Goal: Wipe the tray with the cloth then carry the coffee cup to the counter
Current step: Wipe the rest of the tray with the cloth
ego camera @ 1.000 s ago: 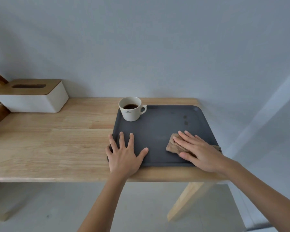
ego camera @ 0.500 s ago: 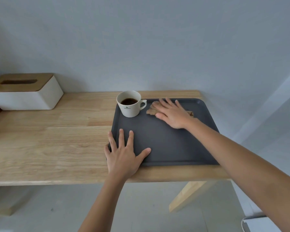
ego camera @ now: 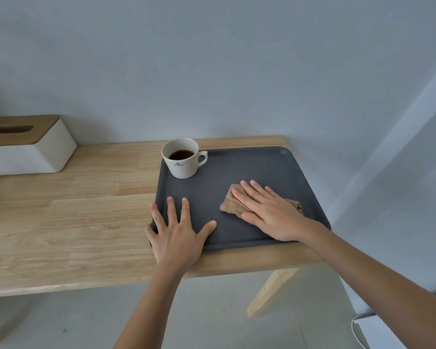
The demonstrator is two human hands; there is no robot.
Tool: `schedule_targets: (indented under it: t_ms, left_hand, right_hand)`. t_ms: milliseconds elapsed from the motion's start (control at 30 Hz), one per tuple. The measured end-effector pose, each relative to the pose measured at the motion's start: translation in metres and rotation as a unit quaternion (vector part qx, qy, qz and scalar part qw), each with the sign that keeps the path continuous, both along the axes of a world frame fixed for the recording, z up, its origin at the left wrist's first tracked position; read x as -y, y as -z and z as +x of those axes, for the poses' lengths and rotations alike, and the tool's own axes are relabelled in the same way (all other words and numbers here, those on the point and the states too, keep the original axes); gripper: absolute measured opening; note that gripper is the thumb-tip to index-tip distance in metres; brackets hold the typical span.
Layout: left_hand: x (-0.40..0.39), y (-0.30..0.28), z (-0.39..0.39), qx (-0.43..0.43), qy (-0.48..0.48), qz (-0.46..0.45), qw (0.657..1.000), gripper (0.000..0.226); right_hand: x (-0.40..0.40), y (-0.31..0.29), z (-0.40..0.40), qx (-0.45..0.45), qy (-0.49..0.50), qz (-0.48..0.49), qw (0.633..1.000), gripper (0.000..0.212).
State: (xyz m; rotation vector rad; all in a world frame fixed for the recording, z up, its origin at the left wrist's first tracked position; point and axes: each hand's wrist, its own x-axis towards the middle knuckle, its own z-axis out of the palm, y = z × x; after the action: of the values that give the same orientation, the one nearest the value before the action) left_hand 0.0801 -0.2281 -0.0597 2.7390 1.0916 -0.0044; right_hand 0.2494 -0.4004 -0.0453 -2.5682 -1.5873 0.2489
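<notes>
A dark grey tray (ego camera: 237, 172) lies on the right end of a wooden table (ego camera: 73, 217). A white coffee cup (ego camera: 181, 158) with dark coffee stands on the tray's far left corner, handle to the right. My right hand (ego camera: 269, 210) presses flat on a folded brown cloth (ego camera: 230, 205) on the tray's near right part. My left hand (ego camera: 176, 233) lies flat with fingers spread over the tray's near left corner, holding nothing.
A white tissue box (ego camera: 28, 147) with a wooden lid sits at the table's far left against the wall. The table's right edge is just beyond the tray. A pale table leg (ego camera: 269, 290) and a white cable (ego camera: 358, 331) are below on the right.
My right hand has slid the cloth from the tray's far side beside the cup back toward me and to the right. My left hand has stayed on the tray's corner.
</notes>
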Motion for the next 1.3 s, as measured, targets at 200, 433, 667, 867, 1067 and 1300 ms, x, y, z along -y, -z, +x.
schedule_targets:
  t_ms: [200,433,667,867,1067,1300]
  left_hand:
    - [-0.004,0.001,-0.001,-0.002,0.012,-0.018,1.0,0.094]
    - [-0.007,-0.002,0.0,-0.009,0.025,-0.024,0.999,0.095]
    - [-0.009,-0.002,-0.001,-0.01,0.031,-0.02,0.999,0.097]
    - [-0.008,0.001,-0.001,-0.005,0.025,-0.009,1.0,0.096]
    - [-0.008,0.0,0.0,-0.004,0.023,-0.008,1.0,0.095]
    - [-0.008,-0.001,0.0,-0.006,0.027,-0.014,1.0,0.095]
  right_hand:
    - [0.015,-0.001,0.011,-0.003,0.049,-0.009,0.999,0.058]
    - [-0.033,-0.006,0.097,0.015,0.192,-0.029,0.981,0.061]
    - [-0.055,0.002,0.097,0.032,0.222,-0.008,0.974,0.056]
    - [-0.036,0.005,0.02,0.018,0.058,0.011,0.998,0.052]
    - [-0.017,0.002,0.011,0.01,0.007,0.015,1.0,0.053]
    - [-0.036,-0.006,0.095,0.037,0.189,-0.021,0.981,0.057]
